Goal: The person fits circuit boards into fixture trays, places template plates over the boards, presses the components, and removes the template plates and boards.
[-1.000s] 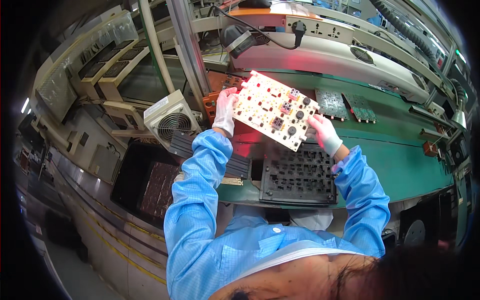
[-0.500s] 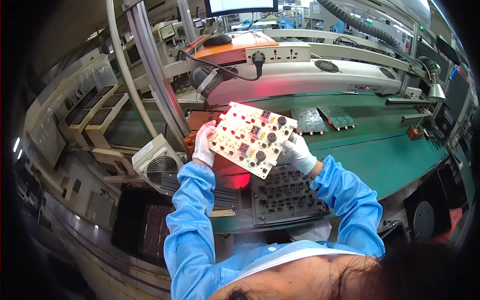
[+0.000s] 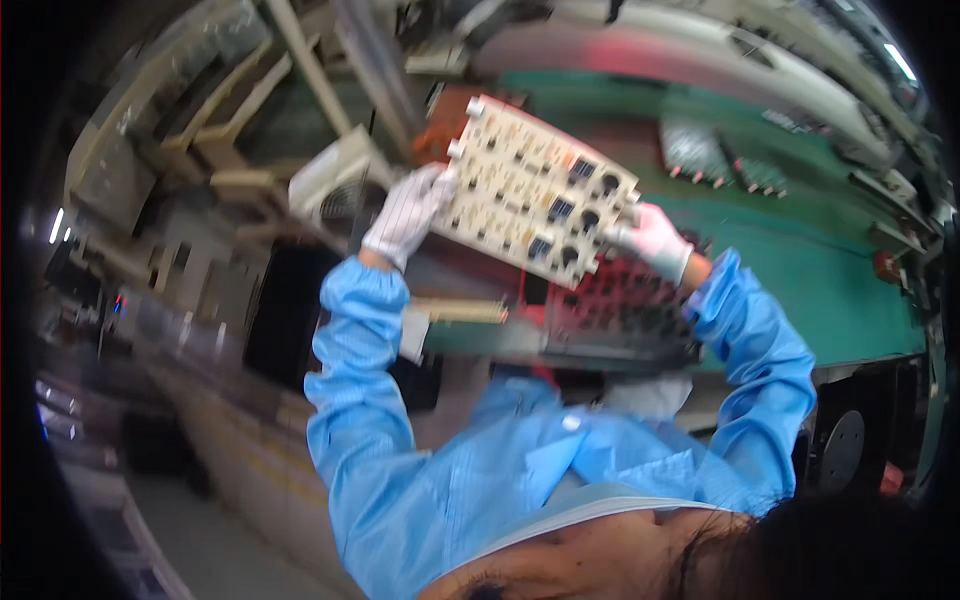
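Note:
A cream circuit board point(image 3: 520, 185) is held up in front of me, tilted, its component side facing me. Round black parts and dark display blocks sit along its right half. My left hand point(image 3: 410, 212), in a white glove, grips the board's left edge. On the right edge, my gloved right hand point(image 3: 655, 240) pinches the board near a corner. Below and behind the board lies a black fixture tray point(image 3: 630, 310) with many cut-outs, partly hidden by the board and lit reddish.
The green bench top point(image 3: 800, 270) stretches right. Two more circuit boards point(image 3: 692, 152) lie toward its back. A white fan unit point(image 3: 342, 180) and a metal post point(image 3: 375, 70) stand at the left. A long white housing point(image 3: 690, 45) runs along the back. The surroundings are motion-blurred.
The view has swung down and to the left, so the bench appears higher and further right. Both hands still hold the board; the red glow has shifted from its left part toward the right hand.

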